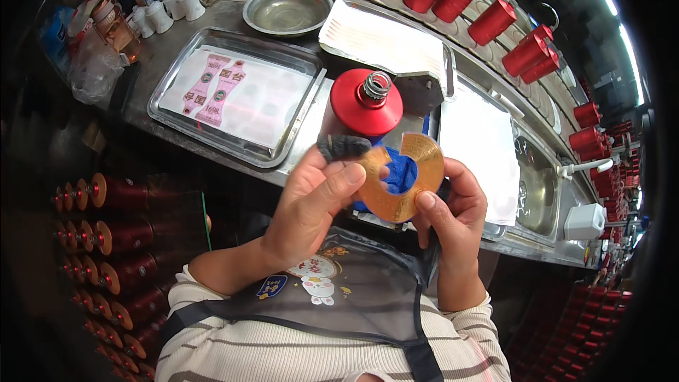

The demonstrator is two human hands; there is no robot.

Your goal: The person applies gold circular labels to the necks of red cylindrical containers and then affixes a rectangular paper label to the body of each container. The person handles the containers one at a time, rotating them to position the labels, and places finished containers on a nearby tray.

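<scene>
Between my two hands is a gold, C-shaped paper label (397,205) with embossed markings and a gap at its top. My left hand (304,201) pinches one side of it with thumb and fingers; a dark cover sits on one fingertip. On the other side, my right hand (456,209) grips the label with the thumb on top. Just beyond stands a red bottle (353,106) with a bare threaded neck. Blue cloth (402,173) shows through the label's hole.
A metal tray (157,99) with pink-and-white label sheets lies at left. Behind are a round metal bowl (286,1) and a white label sheet (385,39). Red bottles (494,22) line the curved conveyor. At right are a white sheet (481,148) and a sink (541,205). Stacked bottles (127,237) stand lower left.
</scene>
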